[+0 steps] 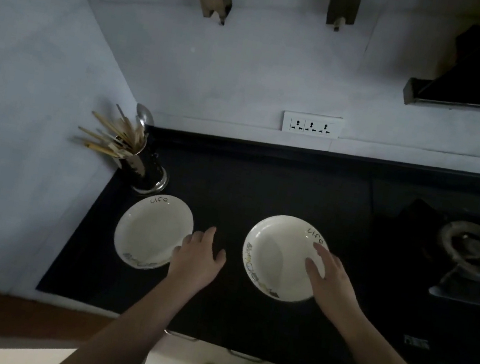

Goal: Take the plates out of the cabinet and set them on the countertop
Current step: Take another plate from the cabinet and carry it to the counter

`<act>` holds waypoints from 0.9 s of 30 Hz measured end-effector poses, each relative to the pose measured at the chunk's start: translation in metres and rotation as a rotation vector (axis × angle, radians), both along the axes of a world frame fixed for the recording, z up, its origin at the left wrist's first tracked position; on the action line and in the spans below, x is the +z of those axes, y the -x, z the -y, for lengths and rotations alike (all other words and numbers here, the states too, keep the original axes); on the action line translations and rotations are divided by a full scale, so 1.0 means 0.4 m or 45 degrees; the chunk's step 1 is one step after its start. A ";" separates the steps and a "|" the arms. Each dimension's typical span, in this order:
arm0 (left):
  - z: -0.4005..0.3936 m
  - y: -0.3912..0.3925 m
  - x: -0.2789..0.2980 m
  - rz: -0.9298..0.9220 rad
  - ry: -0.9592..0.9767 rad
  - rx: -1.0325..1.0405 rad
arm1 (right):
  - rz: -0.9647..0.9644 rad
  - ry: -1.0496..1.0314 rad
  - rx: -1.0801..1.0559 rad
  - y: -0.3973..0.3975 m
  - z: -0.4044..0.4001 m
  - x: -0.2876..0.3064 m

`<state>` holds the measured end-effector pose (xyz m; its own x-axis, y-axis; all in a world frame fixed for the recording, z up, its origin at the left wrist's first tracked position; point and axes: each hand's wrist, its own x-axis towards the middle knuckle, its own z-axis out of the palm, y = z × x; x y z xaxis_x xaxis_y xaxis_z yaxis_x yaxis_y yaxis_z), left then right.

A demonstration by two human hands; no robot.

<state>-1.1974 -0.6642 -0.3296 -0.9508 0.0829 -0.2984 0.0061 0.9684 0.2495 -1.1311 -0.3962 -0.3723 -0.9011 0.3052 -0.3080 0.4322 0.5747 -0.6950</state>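
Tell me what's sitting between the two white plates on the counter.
In the head view, only the left hand lies between the left plate and right plate, over bare black countertop.

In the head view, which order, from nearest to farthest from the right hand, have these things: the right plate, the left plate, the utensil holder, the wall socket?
From the right hand:
1. Right plate: under its fingers, touching.
2. Left plate: to the left, beyond the left hand.
3. Wall socket and utensil holder: socket on the back wall, holder in the far left corner; too close to rank.
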 end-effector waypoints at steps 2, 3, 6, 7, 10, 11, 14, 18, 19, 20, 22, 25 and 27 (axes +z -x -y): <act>0.029 -0.013 0.003 -0.151 0.097 -0.111 | -0.026 -0.067 0.100 -0.008 0.023 0.029; 0.045 -0.020 0.002 -0.212 0.117 -0.152 | -0.038 -0.085 0.121 -0.015 0.037 0.047; 0.085 -0.033 0.003 -0.288 0.125 -0.263 | -0.057 -0.049 0.110 -0.038 0.089 0.099; 0.098 -0.040 0.005 -0.292 0.118 -0.307 | -0.057 -0.064 0.109 -0.048 0.113 0.117; 0.150 -0.063 0.019 -0.352 0.088 -0.447 | -0.074 -0.143 0.101 -0.082 0.207 0.170; 0.171 -0.068 0.024 -0.359 0.068 -0.493 | -0.074 -0.175 0.091 -0.100 0.244 0.183; 0.230 -0.092 0.033 -0.424 0.005 -0.592 | -0.115 -0.296 0.051 -0.179 0.345 0.188; 0.252 -0.101 0.052 -0.380 -0.087 -0.730 | -0.061 -0.470 0.010 -0.303 0.422 0.167; 0.240 -0.107 0.053 -0.347 -0.104 -0.786 | -0.044 -0.491 -0.031 -0.334 0.424 0.167; 0.224 -0.116 0.056 -0.324 -0.116 -0.849 | -0.029 -0.501 -0.089 -0.364 0.422 0.173; 0.184 -0.144 0.070 -0.327 -0.152 -0.975 | -0.015 -0.538 -0.214 -0.425 0.413 0.190; 0.112 -0.209 0.094 -0.367 -0.202 -1.182 | 0.011 -0.590 -0.364 -0.534 0.402 0.216; 0.068 -0.261 0.109 -0.374 -0.218 -1.306 | 0.025 -0.571 -0.492 -0.617 0.400 0.229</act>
<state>-1.0929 -0.6913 -0.2861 -0.4367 0.8994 0.0211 0.8761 0.4198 0.2372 -0.8842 -0.5562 -0.2806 -0.6942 0.7143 -0.0885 0.6788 0.6088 -0.4106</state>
